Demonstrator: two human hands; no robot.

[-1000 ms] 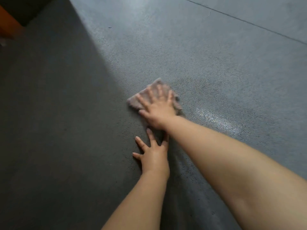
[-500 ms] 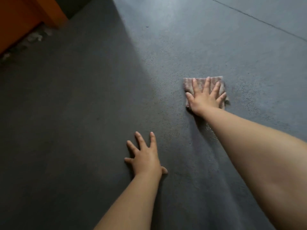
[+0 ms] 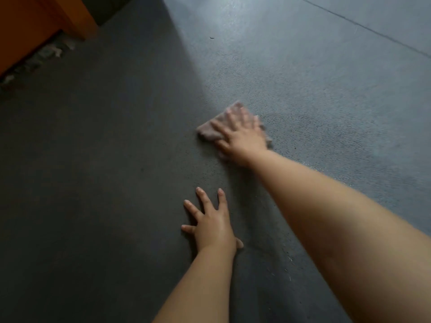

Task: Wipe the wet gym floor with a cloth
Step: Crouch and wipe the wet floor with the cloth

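While both bare forearms reach forward from the bottom edge of the view, two hands are in sight, and each lies palm down on the gym floor [image 3: 105, 183]. Nearest is the left hand [image 3: 213, 226], flat on the dark, shaded part of the rubber surface with its fingers straight and spread apart; four fingers fan forward and the thumb tip shows at the right side of the wrist. It holds nothing. A few pale specks [image 3: 289, 264] lie on the floor just right of the left forearm, between the two arms.

Farther out, the right hand [image 3: 242, 134] presses down on one cloth [image 3: 210, 130], a small pinkish-grey folded rag. Its fingers are extended and slightly spread over the fabric, not curled round it; hand and cloth are both blurred. The cloth lies flat on the floor at the boundary where the shaded area meets the lighter, lit area, with one corner pointing away and its left part showing bare beside the fingers.

Beyond, one small dark speck [image 3: 211, 38] sits on the lit floor, and one thin seam line [image 3: 363, 26] runs diagonally across the upper right. At the far left stands one orange wooden piece of furniture [image 3: 28, 24], with pale debris [image 3: 50, 52] along its base.
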